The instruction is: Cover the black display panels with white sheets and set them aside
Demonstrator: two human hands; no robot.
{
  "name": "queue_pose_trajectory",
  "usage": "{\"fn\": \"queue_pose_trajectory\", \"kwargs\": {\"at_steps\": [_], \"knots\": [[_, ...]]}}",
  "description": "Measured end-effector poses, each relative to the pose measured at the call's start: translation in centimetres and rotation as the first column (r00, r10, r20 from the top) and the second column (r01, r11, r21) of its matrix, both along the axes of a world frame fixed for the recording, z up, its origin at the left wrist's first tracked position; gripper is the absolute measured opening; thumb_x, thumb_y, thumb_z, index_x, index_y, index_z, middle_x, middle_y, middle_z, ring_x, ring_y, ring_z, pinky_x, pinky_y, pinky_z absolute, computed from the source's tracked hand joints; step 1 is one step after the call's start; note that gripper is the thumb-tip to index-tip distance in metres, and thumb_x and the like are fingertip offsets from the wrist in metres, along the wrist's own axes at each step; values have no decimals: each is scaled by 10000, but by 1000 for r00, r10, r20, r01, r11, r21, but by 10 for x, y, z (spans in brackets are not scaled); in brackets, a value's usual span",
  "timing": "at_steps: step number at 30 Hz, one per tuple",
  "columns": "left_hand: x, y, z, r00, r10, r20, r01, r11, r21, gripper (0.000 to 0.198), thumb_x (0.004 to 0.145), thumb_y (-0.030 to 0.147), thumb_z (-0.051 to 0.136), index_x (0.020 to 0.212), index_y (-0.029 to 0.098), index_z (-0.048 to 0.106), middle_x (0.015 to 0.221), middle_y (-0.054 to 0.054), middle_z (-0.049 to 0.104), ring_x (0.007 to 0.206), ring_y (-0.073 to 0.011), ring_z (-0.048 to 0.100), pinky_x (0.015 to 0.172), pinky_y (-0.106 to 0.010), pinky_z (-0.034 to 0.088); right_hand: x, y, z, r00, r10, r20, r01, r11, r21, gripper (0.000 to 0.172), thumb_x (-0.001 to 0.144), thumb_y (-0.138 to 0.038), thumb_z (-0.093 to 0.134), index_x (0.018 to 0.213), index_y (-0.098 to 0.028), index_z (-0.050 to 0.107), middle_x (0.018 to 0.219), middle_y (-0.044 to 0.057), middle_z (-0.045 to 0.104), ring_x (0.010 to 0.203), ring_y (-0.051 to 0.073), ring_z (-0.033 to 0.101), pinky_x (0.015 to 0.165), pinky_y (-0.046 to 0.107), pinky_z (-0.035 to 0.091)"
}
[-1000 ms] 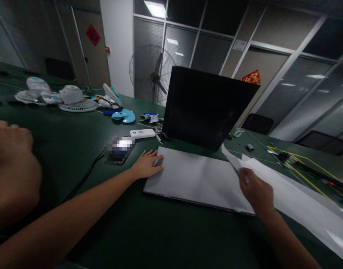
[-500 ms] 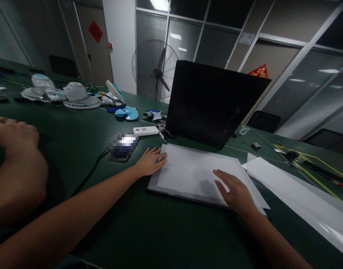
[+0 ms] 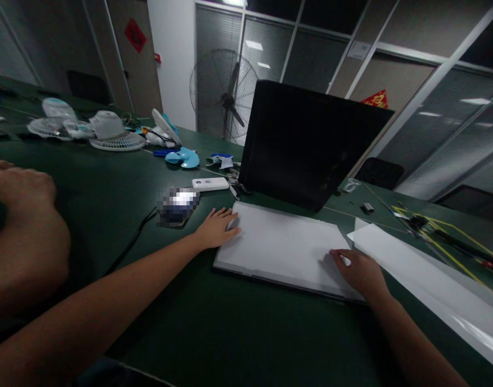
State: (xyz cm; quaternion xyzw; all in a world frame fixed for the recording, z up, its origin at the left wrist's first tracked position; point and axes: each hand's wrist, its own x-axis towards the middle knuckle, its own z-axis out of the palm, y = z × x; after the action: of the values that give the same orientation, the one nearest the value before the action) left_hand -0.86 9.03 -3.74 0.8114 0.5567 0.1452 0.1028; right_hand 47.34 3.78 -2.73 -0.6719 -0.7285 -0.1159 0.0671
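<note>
A large white sheet (image 3: 278, 242) lies over a flat panel with a thin dark front edge (image 3: 270, 280) on the green table. My left hand (image 3: 217, 228) rests with its fingers spread at the sheet's left edge. Over the sheet's right side is my right hand (image 3: 357, 269), its thumb and finger bent together near the surface. Whether anything sits between those fingertips, I cannot make out. Behind the panel stands a big black panel (image 3: 314, 145), tilted back.
A blurred-out device (image 3: 178, 206) and a white oblong gadget (image 3: 210, 184) lie left of the sheet. More white sheets (image 3: 423, 279) lie at right. Fan parts (image 3: 117, 141) and a light-blue fan blade (image 3: 183, 158) are farther back. Another person's arm (image 3: 24, 242) rests at far left.
The white sheet has shifted left, so its right corner no longer juts past the panel. My right hand has moved right and its fingers have closed together. The left hand stays put.
</note>
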Motion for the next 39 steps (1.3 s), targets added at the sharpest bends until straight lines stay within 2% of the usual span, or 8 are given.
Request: {"fn": "queue_pose_trajectory", "kwargs": {"at_steps": [4, 8, 12, 16, 21, 26, 31, 39], "knots": [[0, -1, 1, 1000, 5, -18, -5, 1000, 5, 795, 1008, 629, 467, 1650, 164, 410, 1723, -172, 359, 1619, -370, 288, 1318, -598, 166, -5, -4, 3, 1000, 14, 8, -14, 1000, 13, 532, 1056, -561, 401, 1161, -280, 840, 1157, 81, 812, 929, 290, 776, 815, 414, 591], [0, -1, 2, 1000, -1, -17, 1, 1000, 9, 670, 1028, 604, 446, 1566, 219, 551, 1717, -148, 384, 1613, -358, 308, 1311, -615, 181, 7, -1, 4, 999, -26, -42, 28, 999, 28, 550, 1040, -573, 410, 1164, -249, 837, 1062, 98, 821, 868, 304, 768, 836, 443, 587], [0, 1, 0, 1000, 8, 29, -9, 999, 36, 590, 1034, 579, 443, 1467, 239, 655, 1680, -128, 458, 1591, -356, 362, 1302, -615, 219, 48, 8, -2, 981, -137, -140, 154, 981, 120, 580, 1021, -596, 415, 1241, -227, 805, 1258, 134, 771, 1094, 341, 741, 983, 481, 565], [-1, 3, -2, 999, 5, 44, -7, 999, 53, 553, 1004, 537, 509, 1433, 232, 678, 1657, -124, 493, 1571, -375, 394, 1297, -621, 235, 107, 18, -21, 968, -202, -148, 220, 968, 117, 702, 994, -590, 439, 1503, -143, 624, 1571, 189, 566, 1467, 384, 507, 1194, 530, 428], [-1, 2, -2, 999, 6, 47, -9, 998, 55, 535, 982, 507, 547, 1430, 241, 672, 1651, -111, 504, 1567, -380, 400, 1295, -629, 238, 148, 27, -38, 916, -372, -149, 360, 927, -102, 773, 969, -669, 396, 1465, -129, 639, 1558, 224, 567, 1369, 415, 594, 1080, 589, 511], [0, 0, 0, 999, 1, 42, -3, 998, 55, 544, 990, 504, 544, 1444, 229, 662, 1655, -128, 497, 1570, -377, 396, 1297, -625, 238, 134, 24, -27, 926, -361, -113, 350, 930, -108, 716, 990, -665, 371, 1361, -170, 732, 1369, 240, 700, 1184, 421, 702, 954, 561, 559], [-1, 0, -1, 999, 4, 42, -6, 998, 58, 532, 992, 504, 543, 1435, 235, 664, 1652, -126, 502, 1571, -376, 394, 1299, -624, 235, 111, 17, -11, 927, -374, -28, 369, 923, -112, 609, 1028, -472, 299, 1278, -182, 772, 1170, 252, 763, 1032, 430, 747, 848, 551, 560], [-1, 1, -2, 999, 2, 35, -4, 997, 72, 541, 995, 510, 539, 1452, 241, 646, 1646, -123, 511, 1567, -366, 404, 1298, -619, 241, 54, -2, 20, 898, -439, -30, 438, 886, 149, 628, 1065, -530, 257, 1330, -159, 689, 900, 214, 762, 789, 378, 747, 688, 464, 535]]}}
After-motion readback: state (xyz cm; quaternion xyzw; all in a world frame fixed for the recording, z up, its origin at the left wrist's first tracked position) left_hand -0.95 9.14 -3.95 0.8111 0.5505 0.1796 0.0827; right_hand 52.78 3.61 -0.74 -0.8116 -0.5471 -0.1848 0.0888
